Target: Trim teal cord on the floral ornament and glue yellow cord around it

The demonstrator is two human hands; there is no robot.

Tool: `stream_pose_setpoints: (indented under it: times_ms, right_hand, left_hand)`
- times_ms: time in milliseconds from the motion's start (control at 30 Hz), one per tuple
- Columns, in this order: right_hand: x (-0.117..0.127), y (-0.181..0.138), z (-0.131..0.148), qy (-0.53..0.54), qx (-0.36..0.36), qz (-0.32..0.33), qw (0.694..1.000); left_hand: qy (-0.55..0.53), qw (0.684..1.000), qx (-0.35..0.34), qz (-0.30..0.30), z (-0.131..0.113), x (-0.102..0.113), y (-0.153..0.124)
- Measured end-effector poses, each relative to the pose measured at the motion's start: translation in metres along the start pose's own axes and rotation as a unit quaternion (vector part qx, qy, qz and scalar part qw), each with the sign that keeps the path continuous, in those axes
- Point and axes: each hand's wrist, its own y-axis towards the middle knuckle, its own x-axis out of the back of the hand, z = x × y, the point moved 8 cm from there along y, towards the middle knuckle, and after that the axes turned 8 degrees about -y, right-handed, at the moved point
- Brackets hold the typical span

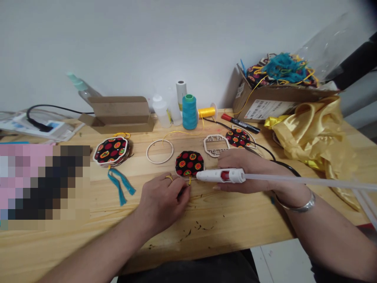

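My right hand is wrapped around a white hot glue gun, with a long translucent glue stick running out of its rear. The nozzle touches or hovers just over the lower right edge of a black fabric piece with red and orange flowers. Just below that piece, my left hand rests on the table with curled fingers, pinching a short yellow cord at the fabric's bottom edge. A round wooden ring and an octagonal wooden lattice frame lie either side.
A stack of framed fabric pieces with teal tassels lies left. Behind stand an open cardboard box, bottles, a teal thread cone and a yellow spool. Right are a marker, black cable, filled carton and gold cloth.
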Motion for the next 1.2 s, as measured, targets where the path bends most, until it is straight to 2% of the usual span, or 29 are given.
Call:
stream_pose_setpoints:
  times_ms: [200,400,800,1200]
  right_hand:
    - [0.0,-0.002,0.004,0.004,0.039,-0.01,0.999]
    - [0.003,-0.006,0.003,0.056,0.071,-0.028,0.996]
    - [0.0,-0.001,-0.006,0.041,0.011,-0.016,0.999]
    - [-0.005,0.002,-0.003,0.031,0.016,0.0,0.999]
  left_hand:
    - [-0.015,1.0,0.022,0.002,0.004,-0.003,-0.002]
    - [-0.018,0.999,0.037,-0.002,0.006,-0.003,-0.001]
    - [-0.019,0.999,0.045,-0.006,0.005,0.0,-0.001]
    - [-0.016,0.999,0.047,0.003,0.006,-0.003,-0.001]
